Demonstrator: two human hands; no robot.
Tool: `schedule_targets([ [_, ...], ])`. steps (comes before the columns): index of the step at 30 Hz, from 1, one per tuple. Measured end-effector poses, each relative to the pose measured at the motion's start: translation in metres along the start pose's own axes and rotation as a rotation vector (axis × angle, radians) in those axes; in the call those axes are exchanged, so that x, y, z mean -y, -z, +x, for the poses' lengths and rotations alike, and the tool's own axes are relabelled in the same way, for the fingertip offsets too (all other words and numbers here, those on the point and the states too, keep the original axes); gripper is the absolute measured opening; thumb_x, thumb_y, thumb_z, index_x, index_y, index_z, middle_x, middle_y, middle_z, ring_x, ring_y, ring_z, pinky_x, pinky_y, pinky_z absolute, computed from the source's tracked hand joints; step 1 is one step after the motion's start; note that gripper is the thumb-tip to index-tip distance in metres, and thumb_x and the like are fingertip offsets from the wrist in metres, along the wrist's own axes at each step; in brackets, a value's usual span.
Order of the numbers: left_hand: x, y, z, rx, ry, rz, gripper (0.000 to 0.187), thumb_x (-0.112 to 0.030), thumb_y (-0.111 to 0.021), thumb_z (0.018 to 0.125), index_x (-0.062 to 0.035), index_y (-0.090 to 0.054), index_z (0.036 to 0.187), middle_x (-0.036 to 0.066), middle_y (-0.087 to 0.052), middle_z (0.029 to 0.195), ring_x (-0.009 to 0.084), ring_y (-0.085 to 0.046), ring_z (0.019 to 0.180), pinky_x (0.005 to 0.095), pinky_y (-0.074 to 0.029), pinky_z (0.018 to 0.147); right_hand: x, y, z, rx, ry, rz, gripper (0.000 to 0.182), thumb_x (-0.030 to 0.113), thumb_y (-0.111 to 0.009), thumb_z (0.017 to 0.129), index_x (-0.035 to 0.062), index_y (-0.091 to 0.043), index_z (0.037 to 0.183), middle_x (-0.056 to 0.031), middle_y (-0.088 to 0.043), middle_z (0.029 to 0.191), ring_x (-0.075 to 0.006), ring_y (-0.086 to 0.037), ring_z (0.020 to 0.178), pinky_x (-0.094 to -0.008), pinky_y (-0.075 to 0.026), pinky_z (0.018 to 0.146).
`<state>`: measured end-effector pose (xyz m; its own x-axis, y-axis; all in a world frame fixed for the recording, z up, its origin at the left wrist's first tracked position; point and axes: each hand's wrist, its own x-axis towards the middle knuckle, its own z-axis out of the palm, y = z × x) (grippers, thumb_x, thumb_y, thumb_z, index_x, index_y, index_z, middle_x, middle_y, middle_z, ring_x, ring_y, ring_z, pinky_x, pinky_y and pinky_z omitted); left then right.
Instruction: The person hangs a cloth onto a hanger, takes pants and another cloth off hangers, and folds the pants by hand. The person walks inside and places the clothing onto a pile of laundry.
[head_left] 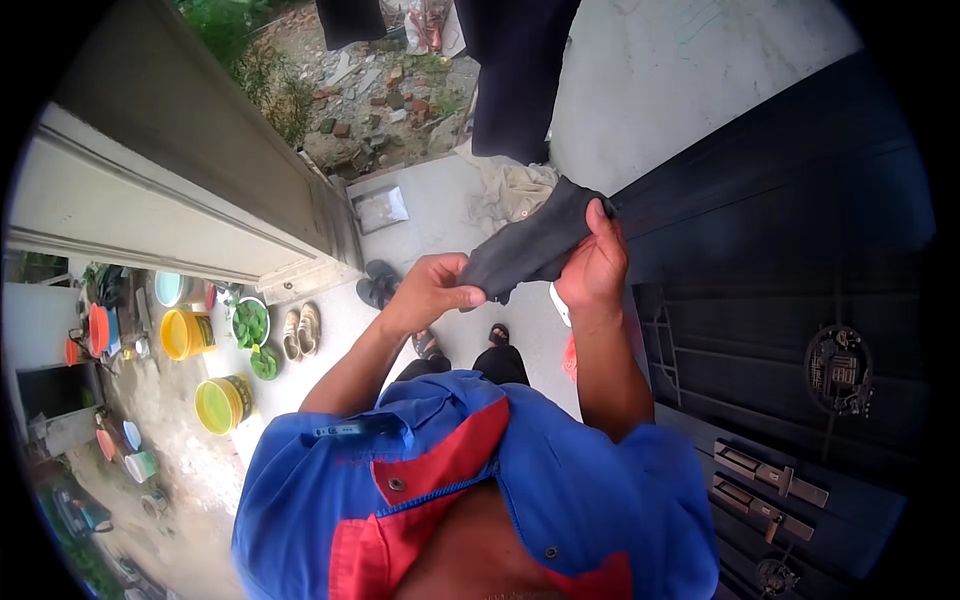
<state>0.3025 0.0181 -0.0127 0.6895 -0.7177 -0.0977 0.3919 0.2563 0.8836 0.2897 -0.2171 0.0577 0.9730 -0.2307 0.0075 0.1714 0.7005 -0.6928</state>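
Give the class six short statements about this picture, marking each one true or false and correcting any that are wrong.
1. The left hand and right hand both hold the cloth. True.
2. The cloth is bright yellow. False: it is dark grey.
3. Yellow buckets stand at the picture's left. True.
4. The shirt is all green. False: it is blue and red.
5. The pale shoes stand on the picture's right. False: they are in the left half, beside leafy plants.
6. The person wears dark sandals. True.
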Motion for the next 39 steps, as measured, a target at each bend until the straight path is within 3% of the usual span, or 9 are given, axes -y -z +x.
schedule_targets([
  [4,-0.009,0.012,0.003,-0.09,-0.177,-0.076,0.025,-0.02,-0.073,0.094,-0.0033,-0.064,0.11,0.001,-0.065,0.115,0.0096,-0.054,0.111,0.0297,-0.041,0.099,0.008,-0.011,0.036,0.124,-0.107,0.162,0.039,0.029,-0.063,0.097,0.0029,-0.062,0.126,-0.012,-0.066,0.129,-0.0296,-0.061,0.122,-0.0482,-0.045,0.107],
  [13,-0.075,0.015,0.0,-0.451,-0.42,-0.322,0.017,-0.011,-0.077,0.089,-0.0064,-0.062,0.095,0.004,-0.071,0.092,0.0135,-0.068,0.081,0.0305,-0.056,0.078,0.03,-0.065,0.082,0.62,-0.232,0.428,0.03,0.011,-0.063,0.082,0.01,-0.065,0.112,-0.0122,-0.067,0.124,-0.0322,-0.057,0.126,-0.0528,-0.04,0.111],
  [17,-0.137,-0.005,-0.042,-0.435,-0.616,-0.334,0.023,-0.019,-0.076,0.09,-0.008,-0.057,0.087,0.005,-0.068,0.084,0.0137,-0.065,0.072,0.0292,-0.055,0.069,0.022,-0.061,0.094,0.426,-0.315,-0.06,0.017,0.001,-0.065,0.081,0.0115,-0.056,0.09,-0.0044,-0.068,0.091,-0.0139,-0.062,0.077,-0.0321,-0.052,0.067],
  [19,-0.151,-0.009,-0.062,-0.362,-0.68,-0.27,0.022,-0.021,-0.071,0.093,-0.0084,-0.054,0.087,0.006,-0.065,0.081,0.0158,-0.065,0.073,0.0301,-0.055,0.068,0.012,-0.058,0.087,0.486,-0.553,-0.188,0.016,0.003,-0.069,0.086,0.0114,-0.056,0.092,-0.0027,-0.067,0.089,-0.0107,-0.061,0.068,-0.0274,-0.046,0.053],
  [23,-0.184,-0.049,-0.083,-0.763,-0.827,-0.404,0.023,-0.028,-0.068,0.095,-0.0084,-0.057,0.093,0.004,-0.064,0.084,0.0139,-0.063,0.079,0.03,-0.055,0.077,0.013,-0.068,0.098,0.523,-0.505,-0.417,0.014,0.01,-0.069,0.093,0.0102,-0.056,0.097,-0.0006,-0.063,0.085,-0.0093,-0.059,0.065,-0.0252,-0.046,0.054],
  [27,-0.155,0.006,-0.106,-0.739,-0.77,-0.261,0.021,-0.025,-0.071,0.093,-0.0083,-0.059,0.098,0.003,-0.062,0.081,0.013,-0.062,0.069,0.0278,-0.054,0.067,0.066,-0.113,0.1,0.77,-0.145,-0.681,0.014,0.007,-0.068,0.094,0.0048,-0.057,0.102,-0.0044,-0.067,0.094,-0.0057,-0.061,0.074,-0.0203,-0.046,0.064],
  [31,-0.108,0.046,-0.113,-0.84,-0.626,-0.256,0.026,-0.018,-0.08,0.085,-0.0083,-0.057,0.095,0.0,-0.06,0.075,0.0111,-0.059,0.064,0.0259,-0.05,0.06,0.158,-0.208,0.091,0.983,0.745,-1.079,0.017,0.006,-0.074,0.09,0.002,-0.06,0.1,-0.0001,-0.064,0.077,-0.003,-0.058,0.064,-0.0202,-0.047,0.058],
  [36,-0.091,0.058,-0.127,-0.845,-0.657,-0.392,0.026,-0.006,-0.075,0.084,-0.0085,-0.058,0.102,0.002,-0.063,0.087,0.0148,-0.064,0.074,0.0323,-0.058,0.073,0.261,-0.355,0.096,0.708,1.77,-0.961,0.015,0.004,-0.076,0.088,0.0037,-0.064,0.096,-0.0003,-0.063,0.076,-0.0045,-0.057,0.062,-0.0188,-0.043,0.056],
  [39,-0.084,0.069,-0.128,-0.872,-0.655,-0.383,0.028,-0.003,-0.074,0.083,-0.0082,-0.058,0.106,0.003,-0.064,0.088,0.0154,-0.065,0.076,0.0321,-0.058,0.074,0.301,-0.442,0.107,0.299,2.239,-1.168,0.018,0.025,-0.071,0.095,0.0075,-0.07,0.092,-0.0057,-0.07,0.081,-0.0109,-0.064,0.071,-0.0261,-0.052,0.067],
])
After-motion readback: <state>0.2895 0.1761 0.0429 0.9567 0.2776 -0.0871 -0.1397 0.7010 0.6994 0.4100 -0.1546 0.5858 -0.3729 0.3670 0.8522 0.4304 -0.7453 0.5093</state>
